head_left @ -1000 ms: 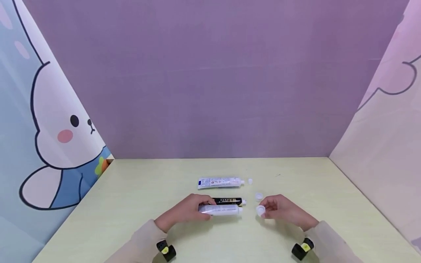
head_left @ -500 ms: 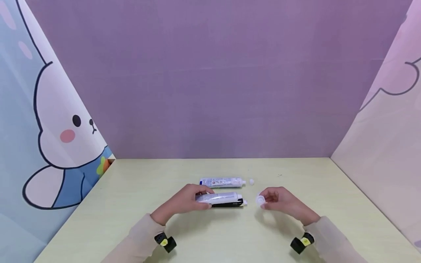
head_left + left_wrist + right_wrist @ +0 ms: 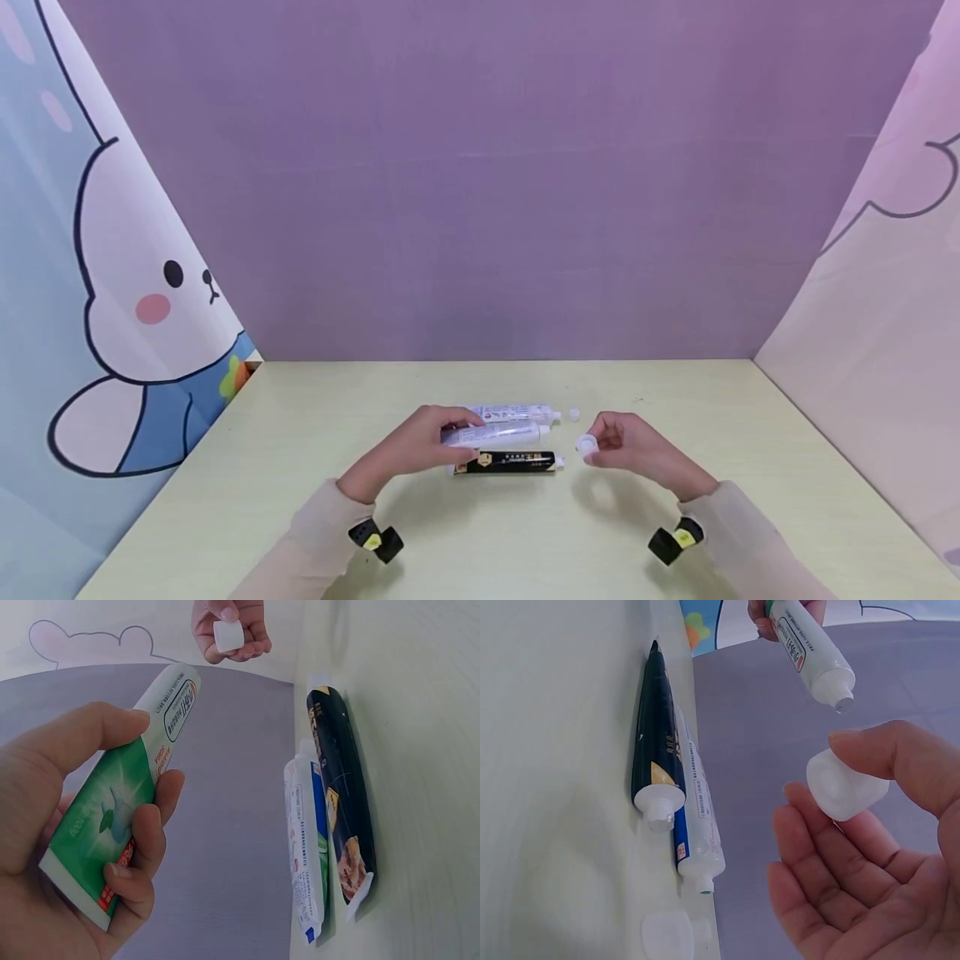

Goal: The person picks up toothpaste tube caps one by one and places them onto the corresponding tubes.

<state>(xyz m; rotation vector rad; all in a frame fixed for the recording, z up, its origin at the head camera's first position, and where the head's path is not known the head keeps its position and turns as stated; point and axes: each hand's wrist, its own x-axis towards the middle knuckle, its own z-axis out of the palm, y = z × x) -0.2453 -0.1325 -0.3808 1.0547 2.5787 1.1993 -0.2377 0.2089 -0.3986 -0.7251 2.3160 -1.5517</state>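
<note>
Above the worktop, the left grip is clasping a green-and-white tube, the right grip is pinching a white cap at its three o'clock, and this apparent capping step is probably requiring alignment next.

Smooth plastic cap, glossy tube
</note>
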